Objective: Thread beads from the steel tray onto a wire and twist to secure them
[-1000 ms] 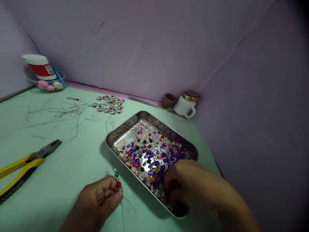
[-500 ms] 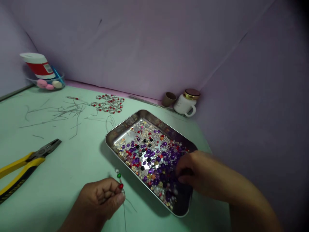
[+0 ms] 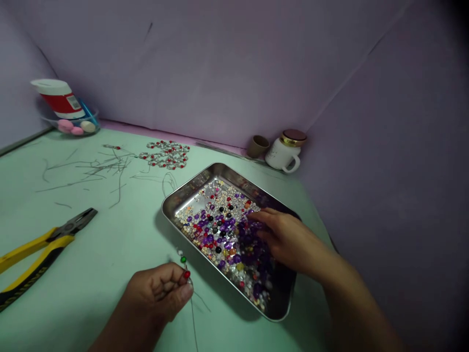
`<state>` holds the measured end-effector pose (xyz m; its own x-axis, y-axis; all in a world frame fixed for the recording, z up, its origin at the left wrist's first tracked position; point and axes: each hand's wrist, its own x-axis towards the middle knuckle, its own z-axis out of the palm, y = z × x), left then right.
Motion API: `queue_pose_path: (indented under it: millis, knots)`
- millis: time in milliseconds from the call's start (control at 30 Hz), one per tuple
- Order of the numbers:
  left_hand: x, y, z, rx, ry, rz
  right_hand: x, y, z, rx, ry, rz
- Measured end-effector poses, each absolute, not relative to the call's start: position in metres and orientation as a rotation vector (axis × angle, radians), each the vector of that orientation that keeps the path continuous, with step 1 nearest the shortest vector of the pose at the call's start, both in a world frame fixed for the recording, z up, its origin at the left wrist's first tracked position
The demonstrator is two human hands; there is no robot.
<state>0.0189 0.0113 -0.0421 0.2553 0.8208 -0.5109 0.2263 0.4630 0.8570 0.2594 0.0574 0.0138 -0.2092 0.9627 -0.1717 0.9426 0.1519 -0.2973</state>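
We cannot make out whether our right hand (image 3: 289, 239), spread over the loose beads (image 3: 220, 230) in the steel tray (image 3: 176, 200), grips any bead; its fingertips hide them. Our left hand (image 3: 161, 296) is pinched shut on a thin wire (image 3: 193, 318) just beside the tray, strung with a clear, a green and a red bead (image 3: 186, 275). The yellow-handled pliers (image 3: 40, 249) run off the left edge.

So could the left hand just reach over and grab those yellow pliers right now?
Probably not as it stands. The table between the left hand and the yellow pliers is bare, so the path looks free, but that hand is pinched shut on a beaded wire and would likely have to set it down first.
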Motion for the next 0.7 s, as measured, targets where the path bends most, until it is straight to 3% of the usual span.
queue_pose_path:
  millis: [100, 300, 700]
  knots:
    - [0.018, 0.012, -0.043, 1.077, 1.306, 0.509, 0.269, 0.054, 0.025, -1.954, -2.392, 0.627]
    - [0.017, 0.011, -0.045, 1.044, 1.273, 0.538, 0.252, 0.021, 0.047, -1.863, -2.516, 1.183]
    - [0.014, 0.014, -0.041, 0.987, 1.171, 0.584, 0.199, 0.005, 0.031, -1.709, -2.564, 0.8]
